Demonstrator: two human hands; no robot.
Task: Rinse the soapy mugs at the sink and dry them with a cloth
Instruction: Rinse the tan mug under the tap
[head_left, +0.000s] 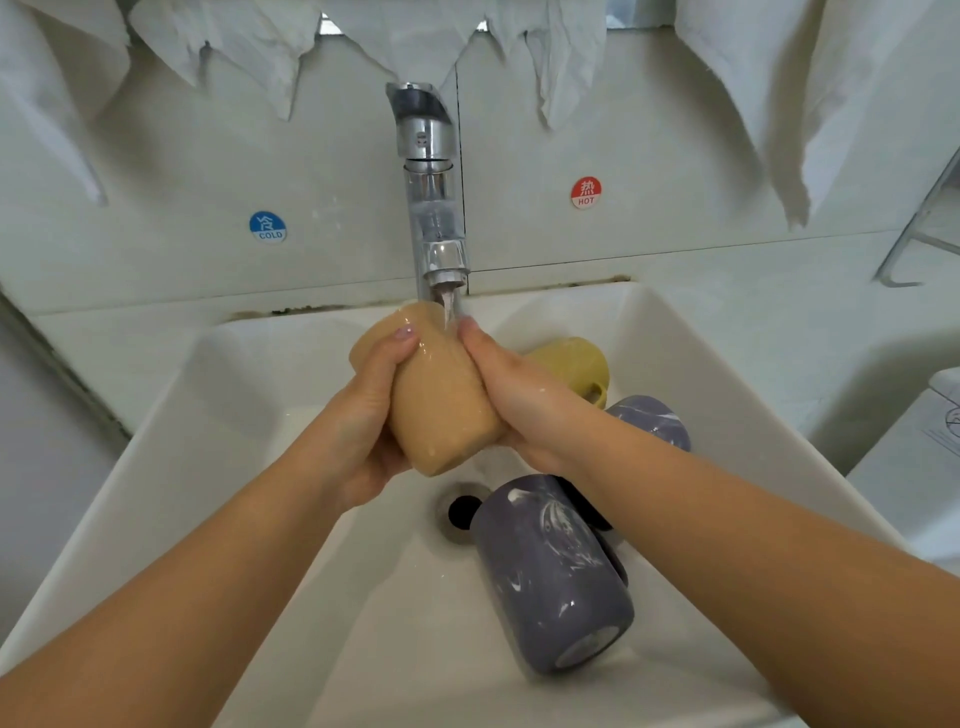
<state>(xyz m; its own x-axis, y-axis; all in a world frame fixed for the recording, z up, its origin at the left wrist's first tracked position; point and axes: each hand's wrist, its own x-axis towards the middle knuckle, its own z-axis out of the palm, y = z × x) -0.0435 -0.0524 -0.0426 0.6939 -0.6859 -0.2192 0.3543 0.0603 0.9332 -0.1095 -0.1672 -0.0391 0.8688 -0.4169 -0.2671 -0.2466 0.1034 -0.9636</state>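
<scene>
Left hand (363, 415) and right hand (519, 400) gripping tan mug (441, 405), under running tap (431, 208)

A white rectangular ceramic sink (171, 415) is seen from a single head-worn wide-angle camera, aimed forward and steeply down at close range, with the chrome tap (428, 171) and pale tiled wall (675, 156) faced straight ahead.
</scene>
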